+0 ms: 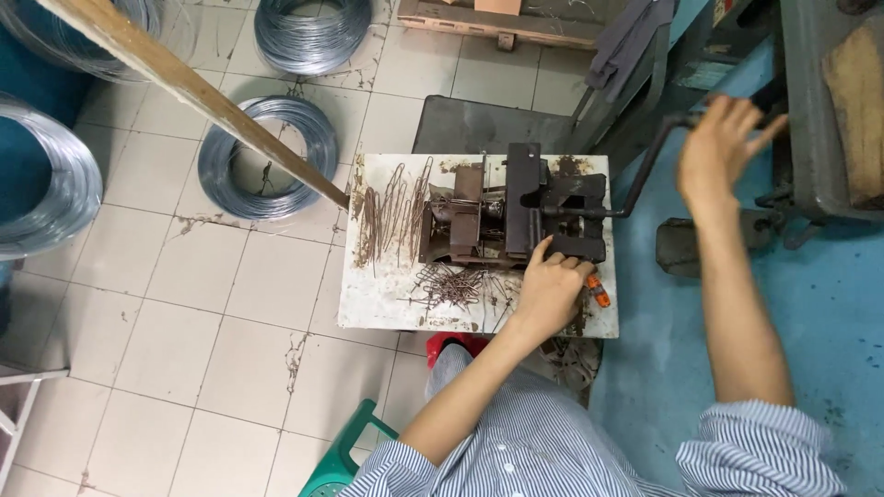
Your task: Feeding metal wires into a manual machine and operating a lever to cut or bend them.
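A small dark metal bending machine (516, 213) stands on a worn white table (378, 299). My left hand (550, 287) rests at the machine's front edge, fingers curled against it; whether it pinches a wire is hidden. My right hand (723, 147) is wrapped around the end of the machine's black crank handle (645, 175), fingers partly spread. Bent rusty wire pieces (456, 285) lie heaped on the table just left of my left hand. Longer straight rusty wires (391, 213) lie beside the machine's left side.
Coils of grey steel wire (267, 156) lie on the tiled floor at left and top. A long wooden pole (193, 87) slants down to the table's corner. A grey machine frame (820, 110) stands at right on blue floor. A green stool (345, 456) is below me.
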